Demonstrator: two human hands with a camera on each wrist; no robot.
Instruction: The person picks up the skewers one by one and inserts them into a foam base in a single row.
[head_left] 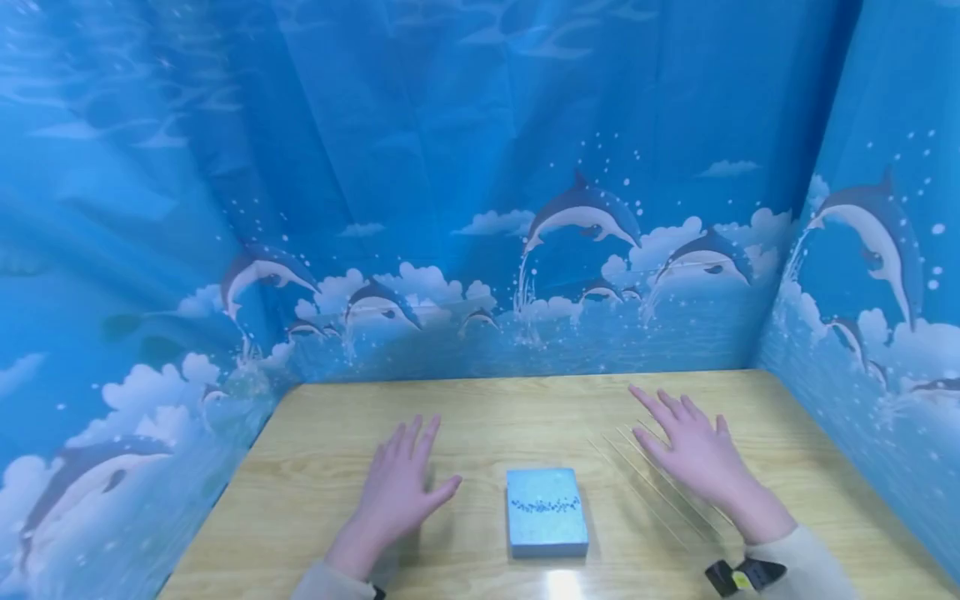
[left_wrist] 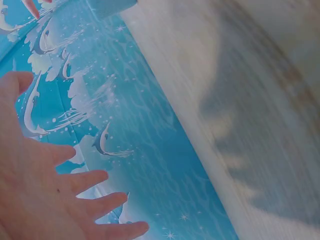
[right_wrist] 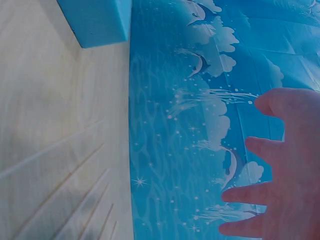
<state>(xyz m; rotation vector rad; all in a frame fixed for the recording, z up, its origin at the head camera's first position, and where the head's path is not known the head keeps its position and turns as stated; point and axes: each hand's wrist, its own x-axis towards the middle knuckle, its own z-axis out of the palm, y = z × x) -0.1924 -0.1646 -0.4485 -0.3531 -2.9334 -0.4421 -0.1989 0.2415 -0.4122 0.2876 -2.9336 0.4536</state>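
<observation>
blue box: lower centre of the head view, lying flat on the wooden table between both hands, touched by neither.
thin sticks: several, lying slantwise right of the box, partly hidden by a hand.
left hand: lower left of centre, fingers spread wide, grip bare, seemingly raised above the wood.
right hand: lower right, over the sticks, fingers fanned wide, holding nothing.
step: looks to me like a pause with nothing picked up.
next move: handling either would call for lowering a hand; the sticks, a fine fingertip pinch.
</observation>
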